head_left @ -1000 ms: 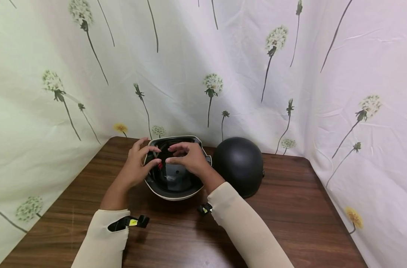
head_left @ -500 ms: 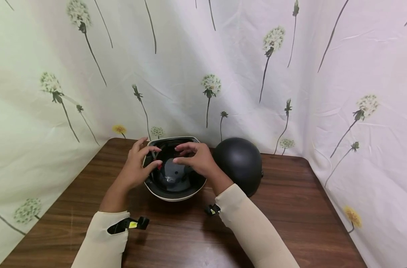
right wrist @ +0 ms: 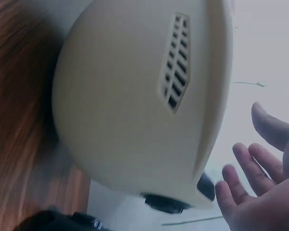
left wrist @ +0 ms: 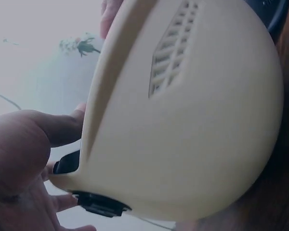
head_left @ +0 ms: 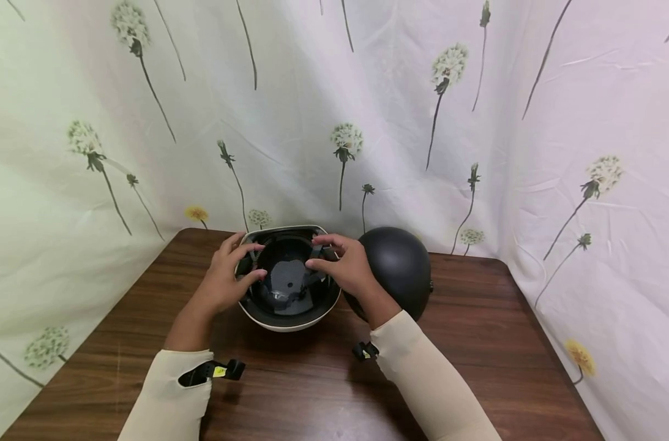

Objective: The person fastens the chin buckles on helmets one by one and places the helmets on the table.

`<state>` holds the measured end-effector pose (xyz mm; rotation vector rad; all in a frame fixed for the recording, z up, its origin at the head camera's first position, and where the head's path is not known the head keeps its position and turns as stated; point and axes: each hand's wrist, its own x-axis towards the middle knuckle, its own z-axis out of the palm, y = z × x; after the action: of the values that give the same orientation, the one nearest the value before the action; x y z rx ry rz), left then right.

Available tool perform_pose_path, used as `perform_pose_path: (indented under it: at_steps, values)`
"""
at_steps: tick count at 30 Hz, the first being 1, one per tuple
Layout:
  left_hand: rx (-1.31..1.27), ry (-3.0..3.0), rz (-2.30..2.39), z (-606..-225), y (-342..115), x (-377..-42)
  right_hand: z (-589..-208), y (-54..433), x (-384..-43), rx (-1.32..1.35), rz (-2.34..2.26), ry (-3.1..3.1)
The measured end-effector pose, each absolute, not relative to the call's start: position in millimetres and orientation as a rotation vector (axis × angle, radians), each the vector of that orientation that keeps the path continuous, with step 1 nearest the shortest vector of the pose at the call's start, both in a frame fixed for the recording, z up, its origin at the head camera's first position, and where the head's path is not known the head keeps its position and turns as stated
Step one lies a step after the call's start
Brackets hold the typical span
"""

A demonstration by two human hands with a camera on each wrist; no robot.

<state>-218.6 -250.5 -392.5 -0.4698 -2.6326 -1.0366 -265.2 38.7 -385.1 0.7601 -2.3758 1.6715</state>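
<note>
A cream helmet (head_left: 290, 324) lies upside down on the table, its black inside (head_left: 287, 294) facing up. My left hand (head_left: 221, 275) is over its left rim, thumb and fingers spread apart over the opening. In the left wrist view the thumb reaches behind the rim of the helmet (left wrist: 192, 125); contact there is unclear. Over the right rim is my right hand (head_left: 347, 266), near a dark strap (head_left: 315, 252). The right wrist view shows the fingers of the right hand (right wrist: 265, 187) loose and apart from the shell (right wrist: 130, 106), with nothing between them.
A matte black helmet (head_left: 397, 269) sits dome up, just right of the cream one and partly behind my right hand. Both rest near the back edge of the brown wooden table (head_left: 290, 398). A flower-printed cloth (head_left: 290, 122) hangs behind and along the sides.
My right hand has moved right, from above the middle of the cream helmet to its right rim. The left hand has hardly moved. A red piece near the left thumb is now mostly out of sight.
</note>
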Motion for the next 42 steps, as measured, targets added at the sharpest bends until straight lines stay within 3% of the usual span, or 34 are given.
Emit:
perform_pose_path:
  at_steps: [20,42]
  values:
    - [-0.541,-2.655,-1.046,-404.5,-275.3,-223.5,-414.3,53.9,-272.7,0.697,1.802,-2.439]
    - [-0.483,-2.831,-0.854,-431.4,-279.6,-225.6,-404.4,58.9,-256.9,0.709,1.819,-2.487]
